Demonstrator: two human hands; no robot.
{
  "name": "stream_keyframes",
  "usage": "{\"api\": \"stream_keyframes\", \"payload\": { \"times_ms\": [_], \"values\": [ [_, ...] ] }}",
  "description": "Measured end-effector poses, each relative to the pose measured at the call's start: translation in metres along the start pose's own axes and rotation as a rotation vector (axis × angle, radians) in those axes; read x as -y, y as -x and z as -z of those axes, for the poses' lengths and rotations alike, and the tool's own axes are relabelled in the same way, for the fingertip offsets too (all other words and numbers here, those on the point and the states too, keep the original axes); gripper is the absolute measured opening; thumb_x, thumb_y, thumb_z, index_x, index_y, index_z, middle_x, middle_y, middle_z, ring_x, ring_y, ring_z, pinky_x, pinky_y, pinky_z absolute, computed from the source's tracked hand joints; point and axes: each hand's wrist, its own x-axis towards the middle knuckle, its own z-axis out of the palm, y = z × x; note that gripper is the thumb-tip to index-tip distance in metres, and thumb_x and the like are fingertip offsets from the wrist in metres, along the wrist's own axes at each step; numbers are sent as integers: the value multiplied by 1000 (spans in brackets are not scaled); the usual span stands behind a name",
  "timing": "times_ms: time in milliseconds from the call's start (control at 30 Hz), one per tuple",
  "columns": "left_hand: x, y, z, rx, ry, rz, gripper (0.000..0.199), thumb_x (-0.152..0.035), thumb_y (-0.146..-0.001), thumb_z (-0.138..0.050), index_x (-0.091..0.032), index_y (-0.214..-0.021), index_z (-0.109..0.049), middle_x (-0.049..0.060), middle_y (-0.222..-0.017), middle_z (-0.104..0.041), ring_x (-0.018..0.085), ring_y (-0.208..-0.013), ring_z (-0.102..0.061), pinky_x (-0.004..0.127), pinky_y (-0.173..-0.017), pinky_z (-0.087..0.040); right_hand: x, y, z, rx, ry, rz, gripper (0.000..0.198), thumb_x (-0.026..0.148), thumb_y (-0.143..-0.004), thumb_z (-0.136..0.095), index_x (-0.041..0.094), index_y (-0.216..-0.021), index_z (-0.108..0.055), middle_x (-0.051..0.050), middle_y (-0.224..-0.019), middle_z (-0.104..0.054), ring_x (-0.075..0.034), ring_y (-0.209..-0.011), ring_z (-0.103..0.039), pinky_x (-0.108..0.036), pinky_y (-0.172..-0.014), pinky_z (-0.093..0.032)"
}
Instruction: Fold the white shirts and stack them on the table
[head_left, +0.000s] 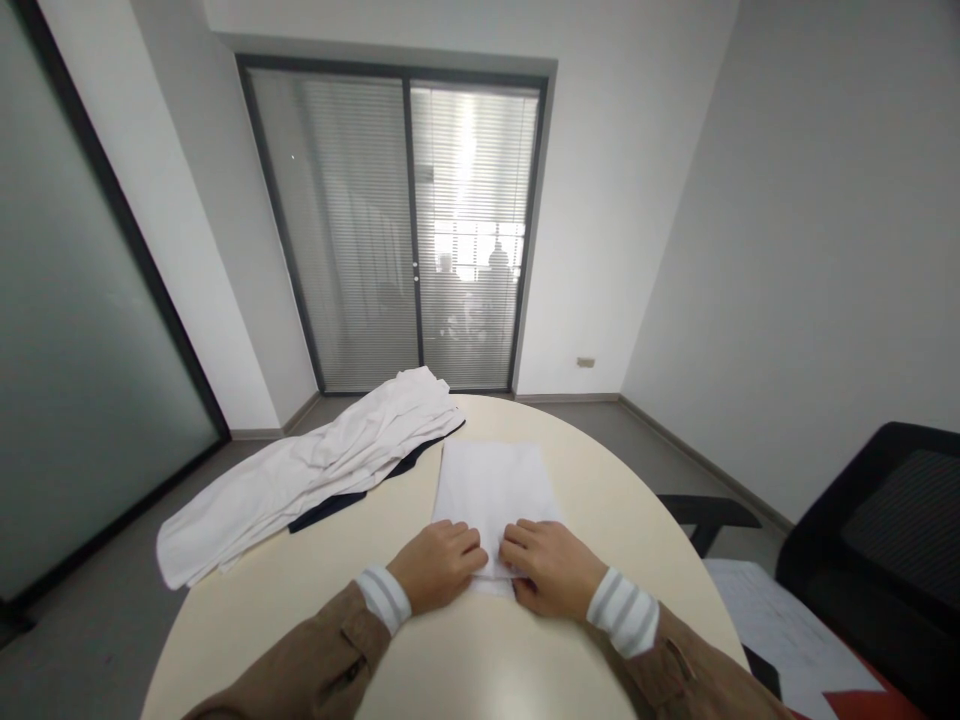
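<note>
A folded white cloth [493, 483] lies flat on the round cream table [480, 670], straight in front of me. Its near edge is turned up a little between my hands. My left hand [441, 563] is closed on the near left corner, fingers curled over the fabric. Opposite it, my right hand [551, 565] pinches the near right part, with the thumb below the edge. The two hands are a small gap apart. What kind of garment or cloth it is, I cannot tell from the folded shape.
A loose heap of white clothing [315, 460] lies along the table's left side, overhanging the edge, with dark blue fabric [330, 510] beneath it. To the right stands a black office chair [892, 540] with papers [787, 620] on its seat. Glass doors [397, 230] with blinds are beyond.
</note>
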Motion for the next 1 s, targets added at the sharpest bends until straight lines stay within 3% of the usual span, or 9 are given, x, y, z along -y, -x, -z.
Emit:
{"api": "stream_keyframes", "payload": {
  "times_ms": [433, 633, 833, 933, 1000],
  "values": [
    [-1, 3, -5, -123, -95, -154, 11, -19, -96, -54, -21, -85, -53, -1, -75, -58, 16, -64, -54, 32, -55, -36, 1, 2, -1, 13, -111, 18, 35, 22, -74, -55, 23, -109, -59, -5, -99, -69, -20, -85, -62, -30, -71, -41],
    [-4, 5, 1, -56, 13, -119, 27, -46, -95, -54, -21, -86, -55, 1, -79, -63, 18, -67, -59, 31, -55, -38, 1, 5, -3, 18, -190, 21, 37, 21, -72, -57, 21, -109, -62, -5, -93, -72, -19, -76, -65, -28, -69, -43],
    [-7, 4, 12, 64, 109, -12, 23, -40, -90, -60, -22, -105, -58, 1, -87, -66, 20, -77, -62, 32, -60, -43, -6, 6, -11, 23, -659, -72, 17, 21, -79, -57, 19, -93, -65, 3, -64, -65, -11, -56, -57, -22, -58, -42],
    [-9, 2, 15, 84, 138, 15, 27, -40, -91, -58, -23, -112, -59, 2, -91, -67, 21, -80, -62, 32, -62, -45, -17, 5, -19, -17, -916, -206, 18, 27, -88, -51, 19, -100, -62, 6, -56, -56, -10, -46, -50, -21, -49, -39],
    [-9, 1, 15, 83, 151, 21, 24, -37, -92, -57, -24, -113, -60, 2, -91, -67, 21, -81, -62, 31, -64, -45, -26, 4, -23, -87, -969, -291, 23, 35, -93, -49, 18, -103, -61, 6, -56, -54, -11, -45, -50, -23, -48, -41]
  ]
}}
